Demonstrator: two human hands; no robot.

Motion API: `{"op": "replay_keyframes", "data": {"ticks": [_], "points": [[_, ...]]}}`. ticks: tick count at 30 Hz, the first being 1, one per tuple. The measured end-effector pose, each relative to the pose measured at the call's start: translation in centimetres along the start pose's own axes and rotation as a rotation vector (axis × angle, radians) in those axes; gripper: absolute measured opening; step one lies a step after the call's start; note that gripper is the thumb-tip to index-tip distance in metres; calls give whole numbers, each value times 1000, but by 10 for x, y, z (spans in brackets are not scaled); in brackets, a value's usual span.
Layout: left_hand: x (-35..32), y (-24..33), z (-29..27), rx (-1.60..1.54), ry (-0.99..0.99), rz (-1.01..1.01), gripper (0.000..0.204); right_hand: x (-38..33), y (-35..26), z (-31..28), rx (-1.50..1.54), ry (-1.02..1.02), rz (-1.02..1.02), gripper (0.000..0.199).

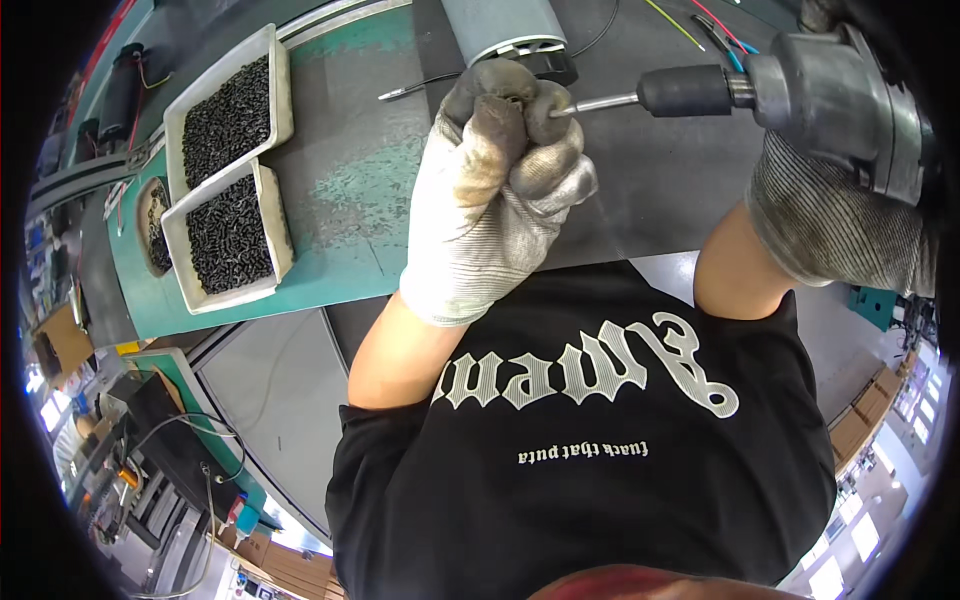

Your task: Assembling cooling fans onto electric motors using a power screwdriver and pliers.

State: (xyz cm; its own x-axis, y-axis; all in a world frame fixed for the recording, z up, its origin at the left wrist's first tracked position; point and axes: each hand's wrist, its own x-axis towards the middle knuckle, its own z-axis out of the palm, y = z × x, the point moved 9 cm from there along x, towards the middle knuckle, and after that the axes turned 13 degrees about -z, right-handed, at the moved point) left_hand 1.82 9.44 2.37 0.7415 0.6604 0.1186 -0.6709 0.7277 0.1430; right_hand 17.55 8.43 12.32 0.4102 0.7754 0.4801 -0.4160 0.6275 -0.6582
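My left hand (495, 190), in a white knit glove with darkened fingertips, is closed in a pinch above the bench. What it pinches is too small and hidden to make out. The metal bit (610, 102) of a power screwdriver (825, 95) points left and meets those fingertips. My right hand (840, 215), gloved in grey striped knit, is wrapped round the tool's body at the upper right; part of that hand lies in the dark rim. Just beyond my left hand lies a grey cylindrical housing (505, 25) with a black end.
Two pale trays, a far one (283, 95) and a near one (272, 225), hold small black screw-like parts at the left of the green-and-black bench (350, 205). Beside them sits a round dish (147, 245). A thin cable (405, 90) and coloured wires (715, 30) lie at the back.
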Motion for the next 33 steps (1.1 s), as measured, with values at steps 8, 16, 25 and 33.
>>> {"op": "replay_keyframes", "data": {"ticks": [8,16,25,33], "points": [[-2,-6,-1,246,151,96,26,-1,9,-3,114,-46,72,34],[-20,-16,-27,360,618,206,20,-10,13,5,235,-93,180,31],[-23,-72,-49,24,380,-347,27,-20,26,-1,353,-140,275,28],[-18,-19,-84,268,761,90,18,3,25,-7,-265,199,-47,39]]}}
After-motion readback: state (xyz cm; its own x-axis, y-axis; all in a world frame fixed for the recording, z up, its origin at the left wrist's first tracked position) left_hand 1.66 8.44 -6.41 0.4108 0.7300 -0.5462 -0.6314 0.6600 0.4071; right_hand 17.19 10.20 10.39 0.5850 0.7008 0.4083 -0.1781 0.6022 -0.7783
